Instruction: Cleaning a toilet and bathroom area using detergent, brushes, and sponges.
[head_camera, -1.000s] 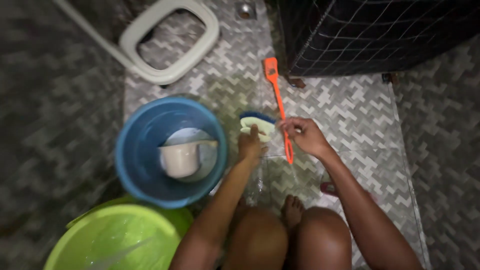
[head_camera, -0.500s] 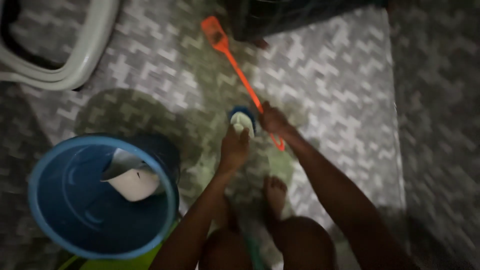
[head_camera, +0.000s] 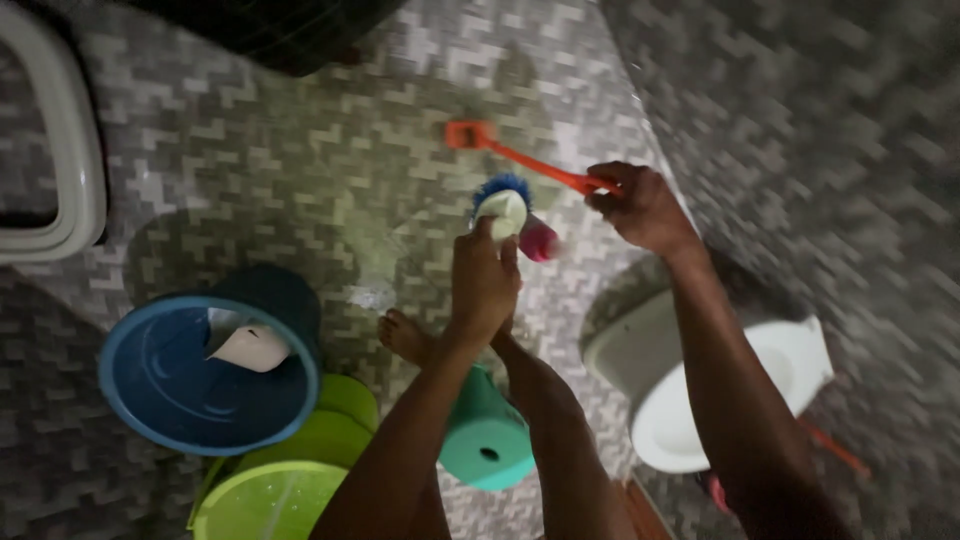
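Head view, looking down at a grey-and-white herringbone tiled floor (head_camera: 300, 150). Left hand (head_camera: 484, 282) is closing its fingers around a pale scrubbing brush with blue bristles (head_camera: 503, 203), holding it up off the floor with the bristle end pointing away from the body, seemingly so that the working face is free. Right hand (head_camera: 640, 205) is clamping its fingers on the near end of a long thin orange plastic handle with a flat head (head_camera: 520, 155); the handle is lying slantwise above the floor, its head farthest from the person, just beyond the brush. A small pink object (head_camera: 540, 242) is showing between the two hands, too blurred to identify.

A bare foot (head_camera: 405, 335) is resting on the tiles below the brush. A round blue plastic bucket (head_camera: 150, 400) is standing to the left, holding a pale scoop (head_camera: 248, 347) within arm's reach; a lime-green plastic basin (head_camera: 270, 495) is touching its lower edge. A teal round stool (head_camera: 485, 440) is sitting beneath the left forearm. A white round bowl-shaped vessel (head_camera: 660, 400) is lying under the right forearm.
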